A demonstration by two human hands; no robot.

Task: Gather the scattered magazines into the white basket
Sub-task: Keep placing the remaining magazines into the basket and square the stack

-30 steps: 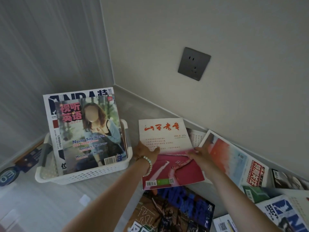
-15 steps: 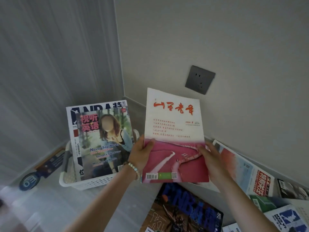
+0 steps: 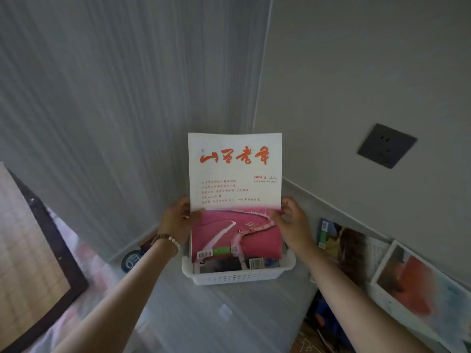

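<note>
left hand: gripped the red-and-white magazine by its left edge
right hand: gripped its right edge
magazine: upright, lower edge inside the white basket
loose magazines: on the floor, right of the basket

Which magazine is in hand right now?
The white-and-pink magazine with the red brush title: left hand and right hand grip its sides, upright at the white basket. The magazines at right lie untouched.

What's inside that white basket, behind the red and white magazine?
Only bottom strips of other magazines show in the white perforated plastic basket, one bearing a barcode. The upright red-and-white magazine, gripped by left hand and right hand, covers the rest.
</note>
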